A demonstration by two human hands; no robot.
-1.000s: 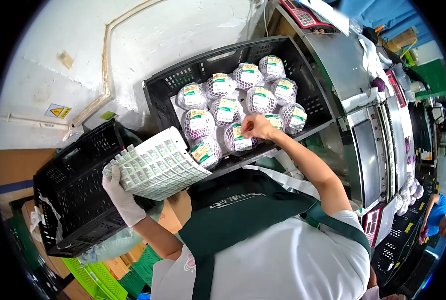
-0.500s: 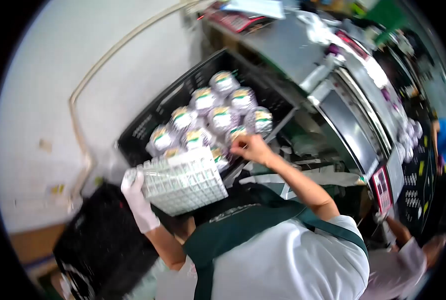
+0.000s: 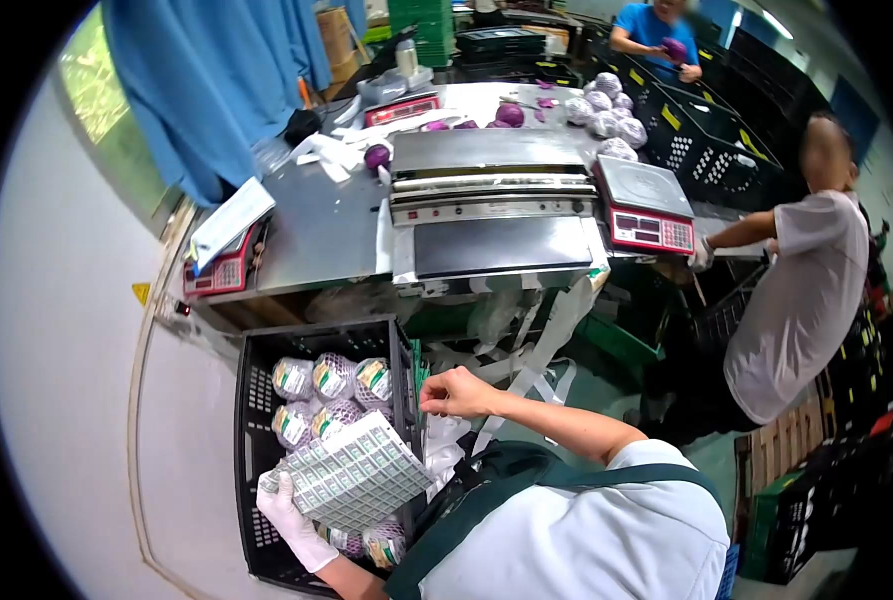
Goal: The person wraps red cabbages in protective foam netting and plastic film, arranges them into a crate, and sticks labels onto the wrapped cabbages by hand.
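Note:
My left hand (image 3: 288, 518), in a white glove, grips the lower left edge of a sheet of small printed labels (image 3: 361, 468). The sheet is tilted over a black plastic crate (image 3: 252, 430) and hides part of what lies inside. Several round items in foam netting (image 3: 333, 378), with white and green labels on them, sit in the crate. Bare and with its fingers pinched together, my right hand (image 3: 458, 393) hovers just beyond the crate's right side. Whether a label is between those fingertips is too small to make out.
Beyond the crate stands a metal table (image 3: 311, 235) with a wrapping machine (image 3: 491, 205), a red scale (image 3: 651, 215) and purple cabbages (image 3: 509, 115). A person in a pale shirt (image 3: 796, 310) works at the right; another in blue (image 3: 646, 30) holds a cabbage. Plastic strips (image 3: 556, 320) hang down.
My view has swung toward the table. My right hand has come away from the netted items to the crate's right side. The label sheet stays in my left hand.

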